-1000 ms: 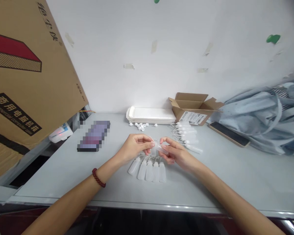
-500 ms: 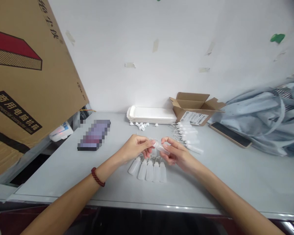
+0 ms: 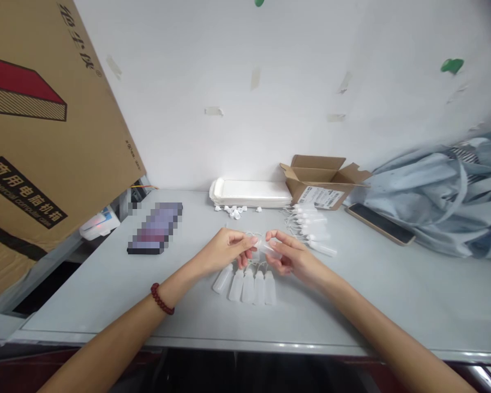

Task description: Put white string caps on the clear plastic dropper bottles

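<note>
Between my two hands is a small translucent plastic bottle (image 3: pixel 269 249), lying tilted above the table. My left hand (image 3: pixel 228 249) pinches its neck end with thumb and fingers, and a thin white loop shows there. Around the body of the same bottle, my right hand (image 3: pixel 293 255) has its thumb and fingers closed. Just below the hands, several similar bottles (image 3: pixel 248 287) lie in a fanned row, their necks pointing away from me with thin white cords. A second group of bottles (image 3: pixel 317 232) with cords lies beyond my right hand.
Small white caps (image 3: pixel 235 214) lie before a stack of white flat packs (image 3: pixel 253 192). An open cardboard box (image 3: pixel 321 183) stands beside it. A phone (image 3: pixel 380 224) and light-blue fabric (image 3: pixel 429 196) are right; a pixelated device (image 3: pixel 157 226) and large carton (image 3: pixel 57 164) left.
The view has shifted slightly. Both hands keep their hold on the bottle, with only small finger movements around it.
</note>
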Demonstrator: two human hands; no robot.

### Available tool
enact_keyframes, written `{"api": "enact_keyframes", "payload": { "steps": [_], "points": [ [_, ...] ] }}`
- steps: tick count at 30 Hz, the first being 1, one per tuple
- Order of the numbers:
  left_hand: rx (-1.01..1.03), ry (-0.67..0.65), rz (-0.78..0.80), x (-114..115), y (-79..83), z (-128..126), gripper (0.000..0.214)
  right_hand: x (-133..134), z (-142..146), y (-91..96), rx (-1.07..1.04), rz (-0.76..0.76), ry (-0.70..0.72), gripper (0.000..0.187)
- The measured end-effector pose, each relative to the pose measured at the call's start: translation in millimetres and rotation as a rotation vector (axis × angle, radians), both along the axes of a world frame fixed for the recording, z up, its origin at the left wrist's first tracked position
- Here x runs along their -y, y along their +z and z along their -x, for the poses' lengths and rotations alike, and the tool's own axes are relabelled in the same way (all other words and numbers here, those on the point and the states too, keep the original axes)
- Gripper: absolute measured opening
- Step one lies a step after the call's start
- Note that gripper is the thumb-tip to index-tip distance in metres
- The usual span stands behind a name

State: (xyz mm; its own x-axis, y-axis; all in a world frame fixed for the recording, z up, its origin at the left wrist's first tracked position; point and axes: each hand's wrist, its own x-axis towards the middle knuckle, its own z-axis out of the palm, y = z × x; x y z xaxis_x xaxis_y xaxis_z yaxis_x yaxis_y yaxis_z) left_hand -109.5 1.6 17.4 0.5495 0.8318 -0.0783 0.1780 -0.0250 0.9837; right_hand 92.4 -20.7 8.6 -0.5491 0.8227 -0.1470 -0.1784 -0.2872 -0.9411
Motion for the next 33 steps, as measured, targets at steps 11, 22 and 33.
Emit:
{"api": "enact_keyframes", "payload": {
  "steps": [11, 22, 33],
  "points": [
    [0.051, 0.009, -0.052, 1.8, 2.6, -1.0, 0.026, -2.0, -1.5, -1.4, 0.033, -0.019, 0.004, 0.022],
    [0.032, -0.012, -0.111, 2.6, -1.0, 0.4, 0.02, -2.1, -4.2, -0.6, 0.034, 0.003, 0.044, 0.024],
    [-0.031, -0.011, -0.068, 1.7, 0.9, 0.2, 0.032, -2.5, -4.6, -1.5, 0.046, -0.009, 0.069, 0.023]
  ]
}}
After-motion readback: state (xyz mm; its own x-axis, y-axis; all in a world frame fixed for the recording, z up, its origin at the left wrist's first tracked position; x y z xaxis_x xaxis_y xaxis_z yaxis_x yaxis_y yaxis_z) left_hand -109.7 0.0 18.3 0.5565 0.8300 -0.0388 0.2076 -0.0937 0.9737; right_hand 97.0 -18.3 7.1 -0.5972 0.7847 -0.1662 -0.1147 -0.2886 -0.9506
